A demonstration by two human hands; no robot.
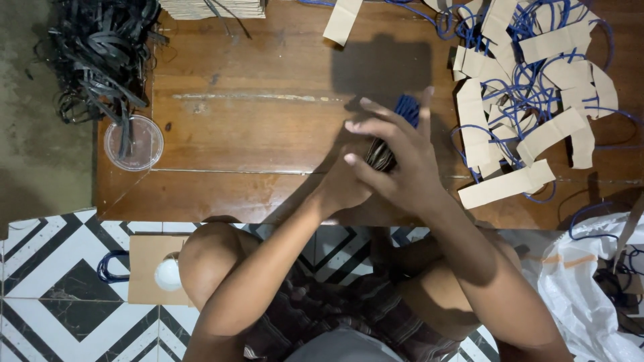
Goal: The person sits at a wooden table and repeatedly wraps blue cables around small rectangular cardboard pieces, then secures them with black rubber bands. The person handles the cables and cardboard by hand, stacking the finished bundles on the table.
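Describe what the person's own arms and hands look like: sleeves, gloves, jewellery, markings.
Both arms are bare from the shoulder area down: no sleeves show. The left hand and right hand wear no gloves, and no rings, watch or bracelets are visible. No markings can be made out on either forearm. The only clothing in view is dark striped shorts over the lap.

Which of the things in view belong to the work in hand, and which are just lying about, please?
In hand:
- dark folded bundle with blue cord, gripped by right hand and left hand
- tan paper strips with blue cords

Lying about:
- clear round plastic lid
- black strap tangle
- white plastic bag
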